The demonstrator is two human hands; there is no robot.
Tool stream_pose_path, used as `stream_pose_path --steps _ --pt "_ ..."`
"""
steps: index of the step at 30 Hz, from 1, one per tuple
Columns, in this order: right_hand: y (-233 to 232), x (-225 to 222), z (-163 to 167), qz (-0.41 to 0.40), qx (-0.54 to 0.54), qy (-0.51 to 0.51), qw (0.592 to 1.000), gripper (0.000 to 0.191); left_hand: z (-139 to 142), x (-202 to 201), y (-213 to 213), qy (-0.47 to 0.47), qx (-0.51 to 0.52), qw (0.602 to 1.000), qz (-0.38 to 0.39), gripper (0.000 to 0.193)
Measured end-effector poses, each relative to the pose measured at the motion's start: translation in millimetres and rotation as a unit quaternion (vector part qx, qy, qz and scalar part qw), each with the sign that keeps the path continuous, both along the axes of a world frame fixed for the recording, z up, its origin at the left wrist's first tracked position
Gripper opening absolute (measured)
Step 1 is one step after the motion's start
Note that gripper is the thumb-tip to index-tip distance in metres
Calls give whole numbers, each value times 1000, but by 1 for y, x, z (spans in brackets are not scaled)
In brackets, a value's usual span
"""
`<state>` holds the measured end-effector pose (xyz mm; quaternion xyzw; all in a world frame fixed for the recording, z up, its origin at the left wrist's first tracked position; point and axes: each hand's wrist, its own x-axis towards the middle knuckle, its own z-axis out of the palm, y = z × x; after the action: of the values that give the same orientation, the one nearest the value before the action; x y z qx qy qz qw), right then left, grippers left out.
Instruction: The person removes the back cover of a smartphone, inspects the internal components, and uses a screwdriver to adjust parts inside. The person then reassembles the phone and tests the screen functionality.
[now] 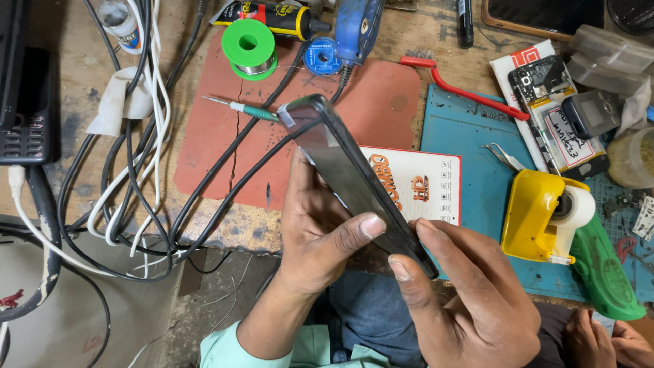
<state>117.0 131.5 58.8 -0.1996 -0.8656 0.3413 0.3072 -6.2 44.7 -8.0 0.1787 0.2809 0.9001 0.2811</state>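
Phone, dark and slim, held edge-on above the front of the desk, tilted from upper left down to lower right. Left hand cupped under the back, thumb pressed flat against the glass near the lower end. Right hand closed on the bottom corner, thumb and forefinger pinching the edge. Small strip of clear tape stuck at the top corner.

Around: red mat with a green solder spool and a thin screwdriver; white printed card just behind the phone; blue mat with tweezers, a red-handled brush and a yellow tape dispenser on a green base. Opened second phone at the far right, tangle of black and white cables at the left.

For a clean job, judging from this grip: best kept steady with the left palm as the support, pressure light and even along the edge, never on the middle of the glass. Better worked low over the mat, so a slip costs little. Worth watching the pinch at the corner, likely the weakest point of such a thin body.
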Motion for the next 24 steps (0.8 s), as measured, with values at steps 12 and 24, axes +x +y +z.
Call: stream_pose_path --steps 12,24 --pt "4 -12 22 -3 214 -31 976 33 10 24 -8 -8 -57 998 11 69" --pt "15 -5 23 62 338 6 939 24 14 29 -7 18 -6 1000 23 55"
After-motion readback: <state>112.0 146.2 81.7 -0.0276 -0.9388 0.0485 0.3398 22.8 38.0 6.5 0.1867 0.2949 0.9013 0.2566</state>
